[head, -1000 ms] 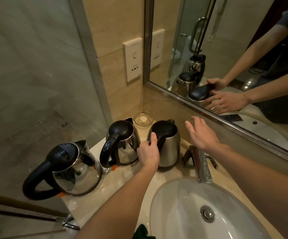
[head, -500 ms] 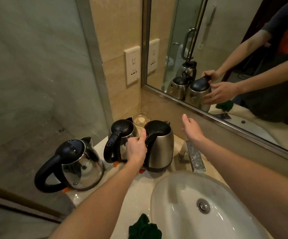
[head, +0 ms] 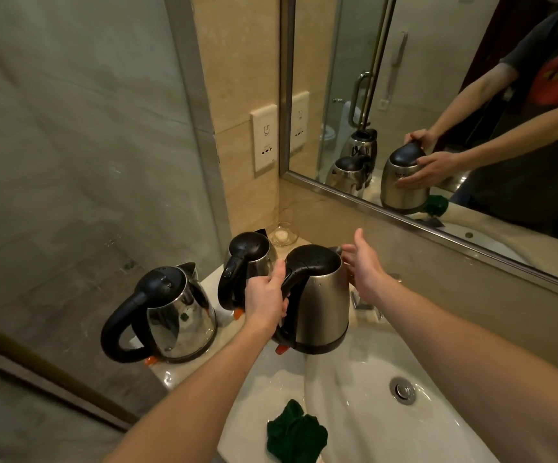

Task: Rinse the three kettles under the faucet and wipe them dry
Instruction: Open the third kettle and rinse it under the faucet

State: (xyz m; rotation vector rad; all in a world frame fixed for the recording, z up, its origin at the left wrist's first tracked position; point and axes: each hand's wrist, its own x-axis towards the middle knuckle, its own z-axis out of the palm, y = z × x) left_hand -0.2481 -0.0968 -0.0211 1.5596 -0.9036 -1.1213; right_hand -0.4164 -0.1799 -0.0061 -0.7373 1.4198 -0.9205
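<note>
Right now the brushed-steel kettle [head: 321, 305] sits in the grip of the left hand [head: 266, 300], whose fingers curl round its black handle with the thumb lying up along the top of it. The kettle stands upright, lid closed and beaded with drops, and its base hangs over the back left rim of the sink [head: 354, 406], seemingly off the counter [head: 277, 382]. The right hand [head: 366, 265] is spread, fingers straight, its palm against the kettle's far side just below the spout; the mirror [head: 438, 78] shows that hand lying flat on the steel body. Just behind the left hand, the second kettle [head: 249, 252] stands on the counter with its handle toward the camera. Further left, near the counter's edge, is the polished kettle [head: 177, 309], apart from the other two. A small glass dish [head: 282, 235] sits in the back corner beside the second kettle. Only a sliver of the faucet [head: 359, 300] shows between the held kettle and the right forearm. A crumpled green cloth [head: 296, 432] lies on the counter's front part, just beside the sink. A white socket plate [head: 264, 140] is fixed to the tiled wall left of the mirror.
</note>
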